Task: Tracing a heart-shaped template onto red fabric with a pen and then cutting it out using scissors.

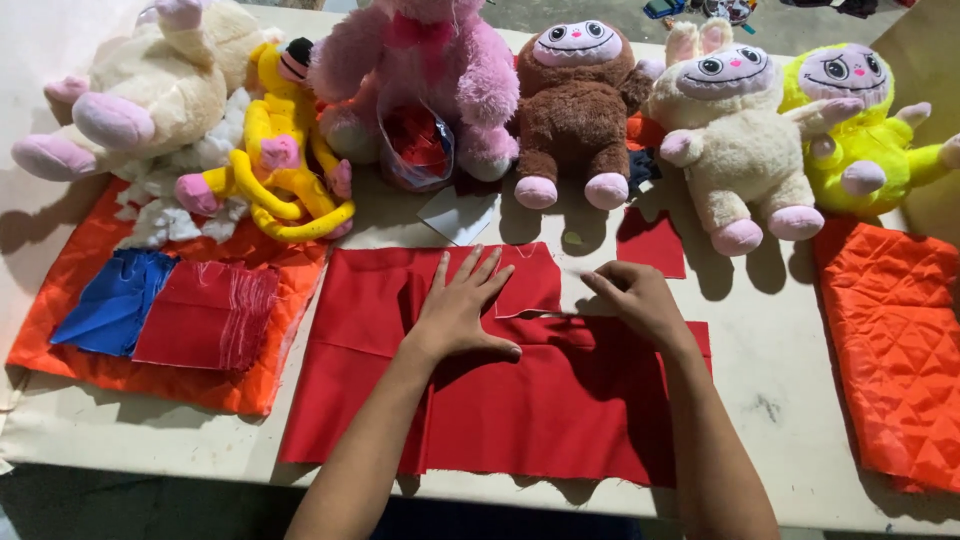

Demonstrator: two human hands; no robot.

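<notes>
Counter (780,400), pale and scuffed, carrying red cloth (520,400) at centre. Left hand (462,312) lies spread flat on it; right hand (640,300) pinches its cut edge (fingertips partly hidden). Six plush toys (575,100) line the back; two orange quilted pieces (895,350), cut off at frame edges.

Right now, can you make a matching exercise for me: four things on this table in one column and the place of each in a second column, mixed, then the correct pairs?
Things:
1. left hand
2. blue cloth
3. brown plush
4. quilted orange cloth

Places:
A. at the right edge of the table
B. flat on the red cloth
C. at the left, on an orange cloth, beside a red stack
D. in the back row, between the pink plush and the cream plush

Pairs: 1-B, 2-C, 3-D, 4-A
</notes>
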